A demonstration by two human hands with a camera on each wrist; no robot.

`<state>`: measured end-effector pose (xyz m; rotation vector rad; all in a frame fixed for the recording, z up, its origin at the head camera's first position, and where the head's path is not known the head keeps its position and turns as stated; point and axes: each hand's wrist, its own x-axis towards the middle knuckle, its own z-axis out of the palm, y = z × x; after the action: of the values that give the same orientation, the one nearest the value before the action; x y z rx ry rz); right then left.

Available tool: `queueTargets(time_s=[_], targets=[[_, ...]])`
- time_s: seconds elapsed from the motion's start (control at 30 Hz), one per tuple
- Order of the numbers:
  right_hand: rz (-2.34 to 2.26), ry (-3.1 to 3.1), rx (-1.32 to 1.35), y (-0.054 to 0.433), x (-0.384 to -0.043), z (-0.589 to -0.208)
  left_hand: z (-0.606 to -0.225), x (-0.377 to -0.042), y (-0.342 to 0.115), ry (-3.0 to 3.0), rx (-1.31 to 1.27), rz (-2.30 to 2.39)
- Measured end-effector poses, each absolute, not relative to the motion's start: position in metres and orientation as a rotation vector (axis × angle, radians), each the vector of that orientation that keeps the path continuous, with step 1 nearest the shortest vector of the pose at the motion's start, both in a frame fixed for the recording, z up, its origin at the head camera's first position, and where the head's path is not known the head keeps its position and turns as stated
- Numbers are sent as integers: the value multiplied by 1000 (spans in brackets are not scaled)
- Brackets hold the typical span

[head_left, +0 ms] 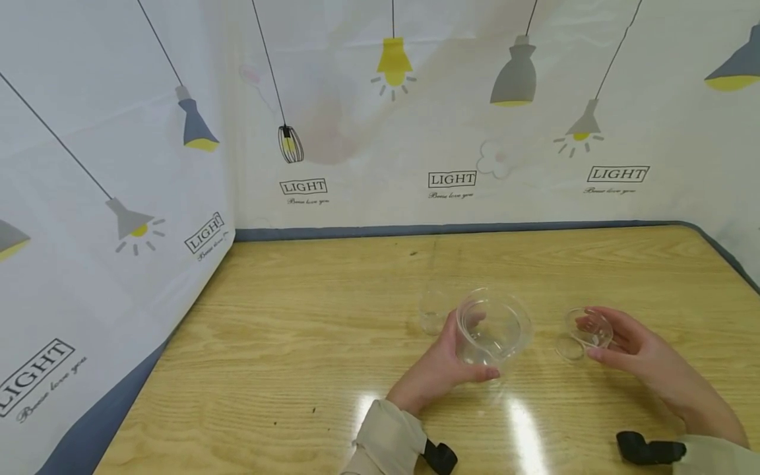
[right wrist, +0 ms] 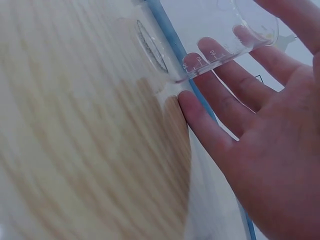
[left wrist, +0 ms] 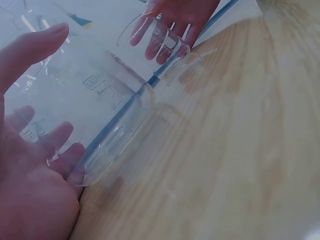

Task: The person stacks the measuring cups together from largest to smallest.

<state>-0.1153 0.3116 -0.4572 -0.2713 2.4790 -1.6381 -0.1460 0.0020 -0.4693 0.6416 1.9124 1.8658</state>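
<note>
A large clear beaker (head_left: 501, 330), wide-mouthed, stands near the middle of the wooden table. My left hand (head_left: 439, 363) grips its left side, thumb in front and fingers round behind; they show through the wall in the left wrist view. To the right is a small clear beaker (head_left: 596, 338), held between the thumb and fingers of my right hand (head_left: 641, 346). White graduation marks run up this small beaker (right wrist: 215, 62) in the right wrist view, and the fingers behind it show through. A gap separates the two beakers.
Just behind and left of the large beaker stands another faint clear vessel (head_left: 432, 311). The wooden table (head_left: 285, 316) meets a white cloth (head_left: 362, 152) printed with lamps at the back and left. Black wrist mounts (head_left: 441, 456) sit at both sleeves.
</note>
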Motion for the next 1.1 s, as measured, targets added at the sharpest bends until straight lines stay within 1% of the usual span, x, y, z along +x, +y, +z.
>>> queueTargets(time_s=[0.17, 0.27, 0.67, 1.1], targets=[[-1547, 2544, -236, 311, -115, -455, -454, -141, -4, 1855, 680, 1861], [-1523, 2563, -223, 310, -115, -453, -451, -140, -5, 1868, 696, 1832], [-1493, 2589, -187, 304, -119, -450, -479, -151, 0, 1975, 649, 1786], [-1562, 2693, -183, 291, -118, -439, -480, -150, 0, 2004, 609, 1768]])
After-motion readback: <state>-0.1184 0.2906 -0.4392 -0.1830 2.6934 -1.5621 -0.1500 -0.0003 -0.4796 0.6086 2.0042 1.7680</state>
